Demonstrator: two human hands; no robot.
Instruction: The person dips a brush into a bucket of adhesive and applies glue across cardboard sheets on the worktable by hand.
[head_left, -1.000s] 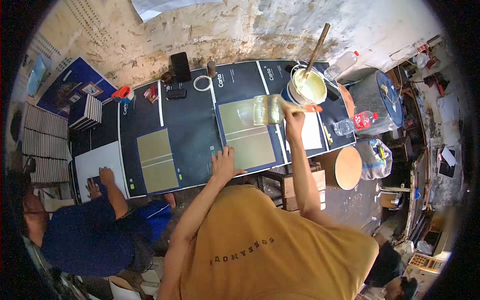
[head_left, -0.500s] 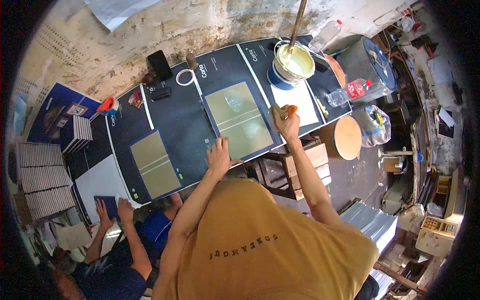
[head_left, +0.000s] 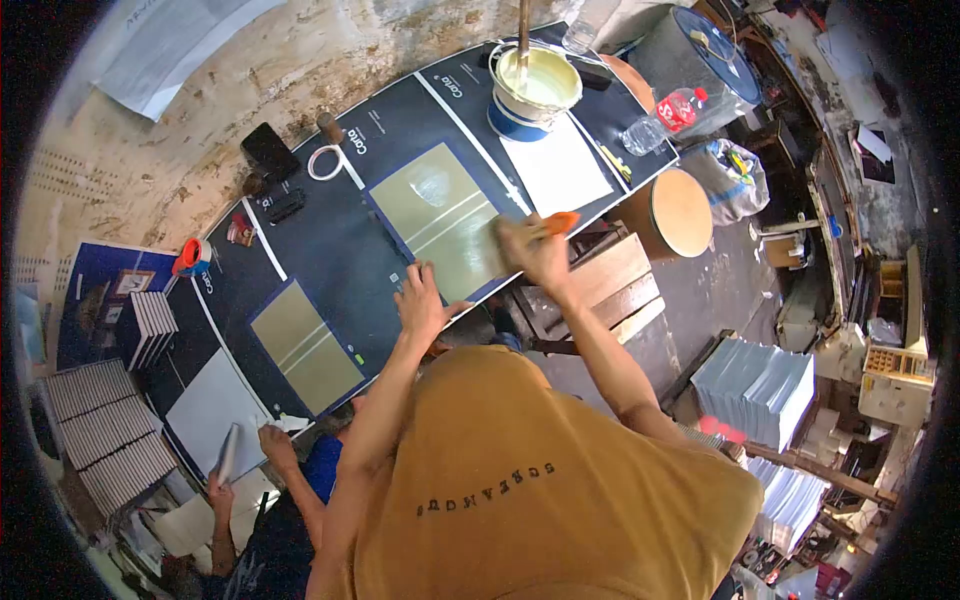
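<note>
A greenish-tan cover board (head_left: 425,200) with a dark blue border and two pale stripes lies in front of me, with a wet whitish patch on its far half. My left hand (head_left: 426,305) rests at its near left corner, fingers spread, holding nothing. At the board's right edge, my right hand (head_left: 540,255) is closed around an orange-ended tool (head_left: 562,222). Motion blur and my fingers hide the tool's working end, so its kind is unclear. A second, similar board (head_left: 305,345) lies to the left.
A bucket (head_left: 535,98) of cream-coloured paste with a stick stands on white paper (head_left: 560,175). At the right are a plastic bottle (head_left: 665,120) and a round stool (head_left: 682,213). A co-worker's hands (head_left: 275,445) handle a book (head_left: 229,452) beside stacked books (head_left: 100,420).
My view has shifted. My right hand has moved left and nearer, onto the board's right edge; the near wet patch looks smeared. The co-worker has lifted and tilted the book. My left hand stays put.
</note>
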